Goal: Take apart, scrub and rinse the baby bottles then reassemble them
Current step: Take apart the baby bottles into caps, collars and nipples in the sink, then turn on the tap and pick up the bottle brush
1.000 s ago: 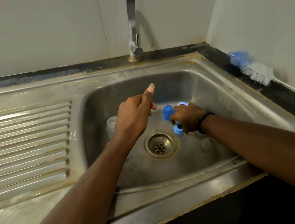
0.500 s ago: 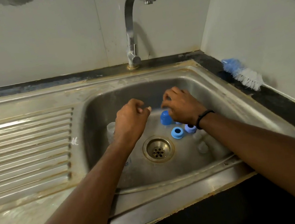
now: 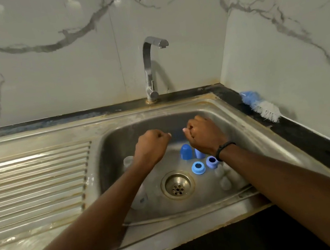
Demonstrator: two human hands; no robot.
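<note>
Stainless steel sink (image 3: 252,131) fills the middle of the frame, pretty stained around the rim, with the drain (image 3: 177,184) sitting just below centre. Bottle parts are all apart on the basin floor: a blue dome cap (image 3: 185,152) standing upright right of centre, a paler blue cap (image 3: 199,153) touching it on the right and half hidden behind the wrist, then two blue screw rings lying flat below them, the brighter one (image 3: 198,168) closest to the drain and the lilac-ish one (image 3: 211,161) just beside it. Clear bits (nipples, I think, hard to say since they're see-through) (image 3: 223,177) cluster in the lower right of the basin. A clear bottle body (image 3: 128,161) stands at the basin's left, partly behind the forearm.

Left hand (image 3: 152,145) is curled into a fist above the basin, nothing visible in it. Right hand (image 3: 202,133) is also curled tight, near the left one but not touching, black band on the wrist; can't see anything held there either.

Tap (image 3: 150,69) is up at centre top, and a blue-and-white bottle brush (image 3: 261,106) lies on the dark counter at the right edge.
</note>
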